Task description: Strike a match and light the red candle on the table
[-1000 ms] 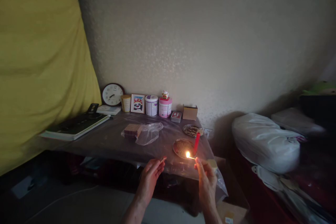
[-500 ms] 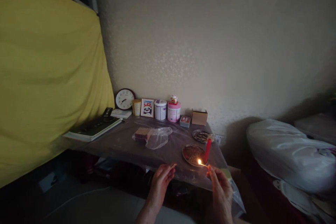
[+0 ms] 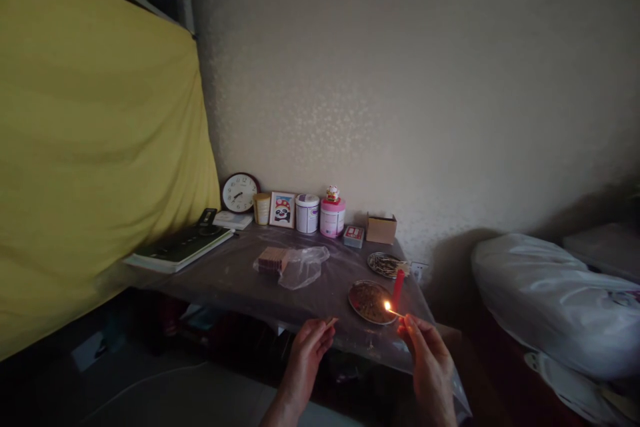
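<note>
My right hand [image 3: 427, 350] pinches a burning match [image 3: 397, 313], its flame pointing left over the near side of a round metal plate [image 3: 356, 310]. A red candle [image 3: 399, 287] stands upright at the plate's right side, just behind the match; its wick shows no flame. My left hand [image 3: 311, 347] is closed at the table's front edge around a small matchbox [image 3: 331, 323], of which only a narrow end shows past the fingertips. Brownish bits lie in the plate, too dim to make out.
Stacked small boxes [image 3: 273, 259] sit in a clear plastic bag [image 3: 306, 265] mid-table. Behind the candle is a second plate [image 3: 376, 268] with many thin sticks. A clock [image 3: 240, 193], picture frame [image 3: 283, 210], canisters [image 3: 307, 215] and an open carton [image 3: 381, 229] line the wall.
My right hand has shifted slightly right and the lit match with it, its flame still burning. My left hand is nearly still. The whole view has moved down a little in the picture.
</note>
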